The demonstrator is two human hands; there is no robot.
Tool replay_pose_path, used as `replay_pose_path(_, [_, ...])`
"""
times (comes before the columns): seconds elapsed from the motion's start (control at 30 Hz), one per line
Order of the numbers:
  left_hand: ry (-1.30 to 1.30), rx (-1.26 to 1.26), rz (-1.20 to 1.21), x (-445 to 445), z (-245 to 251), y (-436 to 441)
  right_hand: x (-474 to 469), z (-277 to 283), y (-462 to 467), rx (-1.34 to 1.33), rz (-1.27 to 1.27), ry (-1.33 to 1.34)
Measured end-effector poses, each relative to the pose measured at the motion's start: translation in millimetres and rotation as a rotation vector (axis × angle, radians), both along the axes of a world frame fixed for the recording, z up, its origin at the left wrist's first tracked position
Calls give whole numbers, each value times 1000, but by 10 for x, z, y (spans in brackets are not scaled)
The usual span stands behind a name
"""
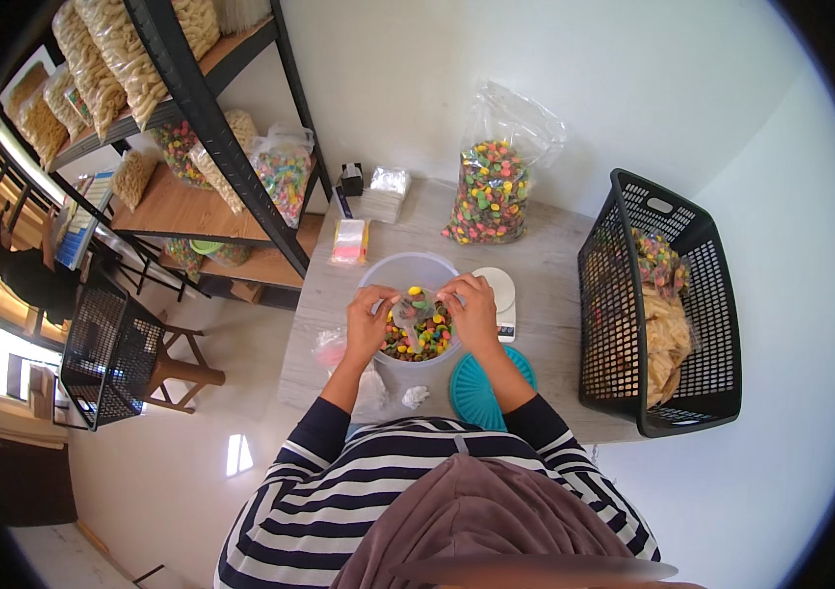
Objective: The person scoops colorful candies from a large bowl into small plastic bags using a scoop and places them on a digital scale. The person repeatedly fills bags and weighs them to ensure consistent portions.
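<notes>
Between my left hand (369, 316) and my right hand (470, 302) is a small clear plastic bag (413, 309), its upper corners pinched by the fingers of both. Some colourful pieces show in or through the bag; its clear film makes it hard to tell which. Beneath it a round translucent plastic tub (410, 263) holds many small multicoloured snack pieces (428, 344). Just right of the tub stands a white digital kitchen scale (497, 291), partly behind my right hand. A teal ribbed plastic lid (465, 386) lies under my right forearm.
Plastic bags (367, 386) and a crumpled white wad (415, 397) lie near me. A big snack-filled bag (492, 191) stands at the back. At right is a black perforated basket (704, 353) with packets. Shelving (167, 202) rises at left; a person (27, 258) is beyond.
</notes>
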State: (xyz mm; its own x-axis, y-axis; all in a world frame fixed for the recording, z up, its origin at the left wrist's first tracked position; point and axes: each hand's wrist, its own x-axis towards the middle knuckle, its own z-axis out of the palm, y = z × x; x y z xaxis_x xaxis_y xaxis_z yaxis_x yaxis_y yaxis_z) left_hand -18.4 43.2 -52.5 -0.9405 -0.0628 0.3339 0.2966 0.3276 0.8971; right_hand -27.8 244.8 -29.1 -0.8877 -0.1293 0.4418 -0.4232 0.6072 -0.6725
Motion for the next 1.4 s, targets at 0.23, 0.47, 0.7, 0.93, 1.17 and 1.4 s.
replay_pose_path(0.23, [47,-60,-61,11,54,39,33,-5,-6,28,40,-57])
replay_pose_path(0.47, [50,-105,-144,-38,186,84,23,11,15,47,99,-68])
replay_pose_path(0.7, [-91,-70,-118,-83,129,29,7,32,-32,-116,106,-105])
replay_pose_path(0.93, [-143,59,-234,-33,107,-41,-32,88,-121,-333,79,-277])
replay_pose_path(1.17, [-204,57,-222,-105,-32,-148,-72,274,-340,-278,332,-379])
replay_pose_path(1.4, [-225,309,-129,-168,-128,-165,-360,-249,-364,507,408,-762])
